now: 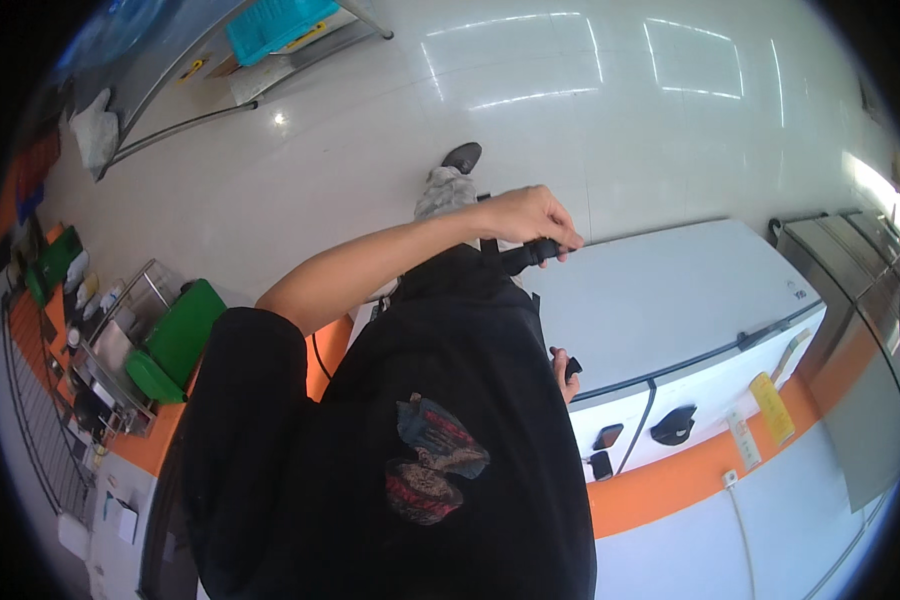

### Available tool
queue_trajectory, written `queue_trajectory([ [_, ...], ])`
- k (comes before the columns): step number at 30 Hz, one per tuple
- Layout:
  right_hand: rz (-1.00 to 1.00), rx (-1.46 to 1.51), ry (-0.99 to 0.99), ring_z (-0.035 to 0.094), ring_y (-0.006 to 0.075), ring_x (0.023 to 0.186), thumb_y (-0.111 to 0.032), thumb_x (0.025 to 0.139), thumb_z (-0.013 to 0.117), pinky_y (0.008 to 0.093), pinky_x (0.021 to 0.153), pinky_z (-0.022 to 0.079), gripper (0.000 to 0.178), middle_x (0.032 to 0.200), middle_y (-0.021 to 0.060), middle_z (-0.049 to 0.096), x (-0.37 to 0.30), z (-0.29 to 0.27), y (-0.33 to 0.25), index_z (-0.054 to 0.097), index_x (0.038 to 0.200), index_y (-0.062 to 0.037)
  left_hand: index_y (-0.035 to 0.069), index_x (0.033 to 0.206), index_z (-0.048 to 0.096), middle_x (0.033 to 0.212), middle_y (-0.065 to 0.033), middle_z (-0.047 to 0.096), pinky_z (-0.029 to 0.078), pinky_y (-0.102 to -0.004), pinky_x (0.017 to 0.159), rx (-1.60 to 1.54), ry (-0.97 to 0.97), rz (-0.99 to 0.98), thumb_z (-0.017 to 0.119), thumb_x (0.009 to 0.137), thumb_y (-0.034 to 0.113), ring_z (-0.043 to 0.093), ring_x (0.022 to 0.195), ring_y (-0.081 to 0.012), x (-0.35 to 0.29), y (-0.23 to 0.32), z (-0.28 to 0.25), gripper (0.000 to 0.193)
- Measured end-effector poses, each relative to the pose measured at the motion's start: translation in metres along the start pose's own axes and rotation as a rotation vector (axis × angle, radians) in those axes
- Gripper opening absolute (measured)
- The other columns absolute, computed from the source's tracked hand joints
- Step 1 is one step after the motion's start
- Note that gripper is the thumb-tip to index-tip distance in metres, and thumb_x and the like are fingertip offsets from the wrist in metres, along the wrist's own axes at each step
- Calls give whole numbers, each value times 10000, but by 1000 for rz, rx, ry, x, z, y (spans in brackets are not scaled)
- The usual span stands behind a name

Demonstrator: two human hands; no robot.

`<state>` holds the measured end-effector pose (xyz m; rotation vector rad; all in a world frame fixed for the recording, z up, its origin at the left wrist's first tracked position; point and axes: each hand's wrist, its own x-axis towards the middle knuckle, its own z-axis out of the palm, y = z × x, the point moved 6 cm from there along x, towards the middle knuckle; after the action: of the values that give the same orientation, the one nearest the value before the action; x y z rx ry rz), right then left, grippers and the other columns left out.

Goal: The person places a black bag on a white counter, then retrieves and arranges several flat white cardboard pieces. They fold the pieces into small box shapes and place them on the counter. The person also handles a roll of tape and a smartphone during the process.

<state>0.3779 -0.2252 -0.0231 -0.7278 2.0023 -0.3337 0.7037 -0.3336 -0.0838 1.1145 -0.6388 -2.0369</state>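
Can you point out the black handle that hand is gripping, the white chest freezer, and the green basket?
black handle [530,254], head view, on its middle beside the fingers.
white chest freezer [660,300], head view, on its bare lid.
green basket [182,335], head view, on its side wall.

Premises: small shop or convenience store. Evidence: glossy white tiled floor [530,90] reflecting ceiling strip lights; white chest freezer [670,300] with a sliding lid; stainless steel refrigerator cabinets [860,270]; wire rack [120,350] stocked with bottles and packets; green shopping basket [175,340]; orange band [690,475] along white walls.
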Motion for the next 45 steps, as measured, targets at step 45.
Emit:
queue_trajectory([
  [45,-68,-164,302,453,166,586,-568,1029,669,373,582,411,542,702,21,500,34,-68,82,821,1080,-51,103,938,542,644,53,326,190,-278,414,-824,1295,654,470,1123,578,238,470,-81,-206,41,-174,515],
])
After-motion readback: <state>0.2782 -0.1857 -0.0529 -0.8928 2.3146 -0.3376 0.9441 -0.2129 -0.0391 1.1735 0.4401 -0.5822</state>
